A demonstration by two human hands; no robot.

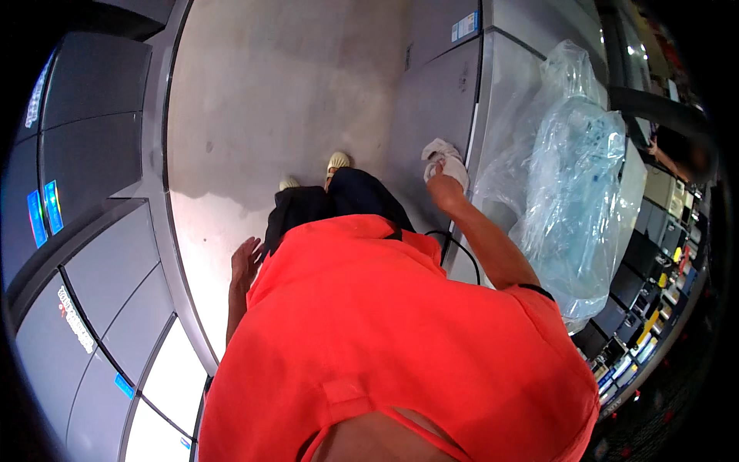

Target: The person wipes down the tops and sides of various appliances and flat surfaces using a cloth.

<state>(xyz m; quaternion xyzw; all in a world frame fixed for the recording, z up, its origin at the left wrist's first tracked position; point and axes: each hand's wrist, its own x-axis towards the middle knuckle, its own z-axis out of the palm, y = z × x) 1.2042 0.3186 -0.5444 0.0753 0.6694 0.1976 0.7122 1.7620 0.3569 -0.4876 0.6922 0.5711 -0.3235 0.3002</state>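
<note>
My right hand [447, 190] grips a crumpled whitish cloth [453, 167]. The cloth lies against the grey door panel [430, 115] of a large appliance, probably a refrigerator, close to the panel's edge. Part of the cloth hangs beyond my fingers. At my other side, my left hand [246, 259] hangs low by my dark trousers [364, 193], holding nothing, its fingers slightly apart. Whether it brushes the trousers I cannot tell.
Clear plastic wrapping [577, 202] covers a bluish bundle on top of the appliance at right. A black cable [470, 254] curves beside my right arm. Grey refrigerators [92, 86] line the left of the pale floor [260, 86]. Another person's arm [670, 159] shows far right.
</note>
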